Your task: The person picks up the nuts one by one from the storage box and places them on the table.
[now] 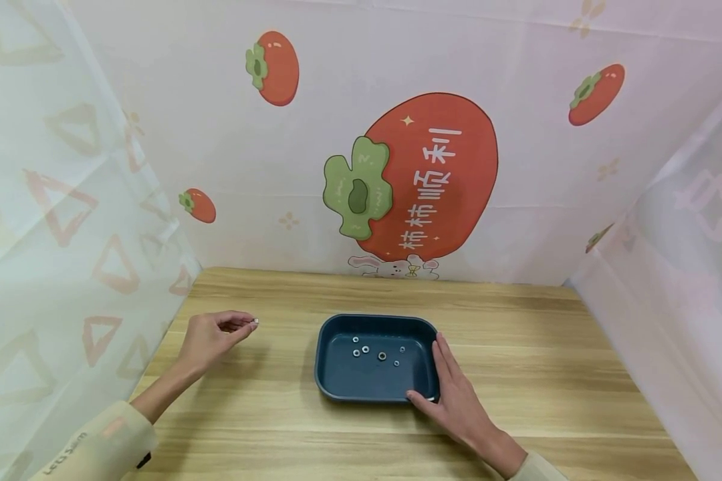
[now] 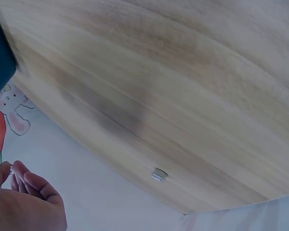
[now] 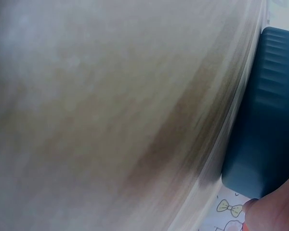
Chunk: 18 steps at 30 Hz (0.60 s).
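Note:
My left hand (image 1: 212, 339) is raised over the left part of the table, pinching a small shiny metal nut (image 1: 255, 321) between thumb and fingertips. Only a glint of that piece shows in the left wrist view, so its exact shape is unclear. My right hand (image 1: 459, 401) rests against the right side of a dark blue tray (image 1: 331, 394), fingers straight along the rim and thumb at the near edge. Inside the tray lie several metal nuts, the largest nut (image 1: 382, 356) near the middle.
A silver ring-shaped metal piece (image 2: 159, 174) lies on the wooden table (image 1: 265, 414) in the left wrist view. White cloth walls (image 1: 247, 153) with persimmon prints stand behind the table and on both sides.

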Available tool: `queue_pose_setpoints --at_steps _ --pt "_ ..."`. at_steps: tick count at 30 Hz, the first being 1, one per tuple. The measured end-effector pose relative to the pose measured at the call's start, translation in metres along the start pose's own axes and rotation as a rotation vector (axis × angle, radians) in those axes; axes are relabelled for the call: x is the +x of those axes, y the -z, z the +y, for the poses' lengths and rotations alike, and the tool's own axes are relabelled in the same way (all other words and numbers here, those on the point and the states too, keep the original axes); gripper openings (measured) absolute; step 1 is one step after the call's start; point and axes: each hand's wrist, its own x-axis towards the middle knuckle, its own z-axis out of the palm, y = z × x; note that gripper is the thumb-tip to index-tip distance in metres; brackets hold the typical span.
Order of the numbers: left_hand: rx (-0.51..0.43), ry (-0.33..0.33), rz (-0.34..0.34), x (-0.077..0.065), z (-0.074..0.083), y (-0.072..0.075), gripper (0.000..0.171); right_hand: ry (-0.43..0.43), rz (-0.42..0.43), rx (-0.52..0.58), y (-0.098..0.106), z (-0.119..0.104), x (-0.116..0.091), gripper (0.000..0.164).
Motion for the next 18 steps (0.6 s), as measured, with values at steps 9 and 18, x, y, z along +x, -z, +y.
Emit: queue_pose_setpoints --at_steps 9,18 --pt "0.074 -0.017 0.014 0.007 -0.013 0.015 0.006 -0.007 -0.004 0.005 0.000 -0.001 0.000 0.106" --pt "0.145 -0.028 -0.011 0.012 -0.026 0.031 0.005 -0.009 -0.005 0.008 0.001 -0.001 0.000 0.105"
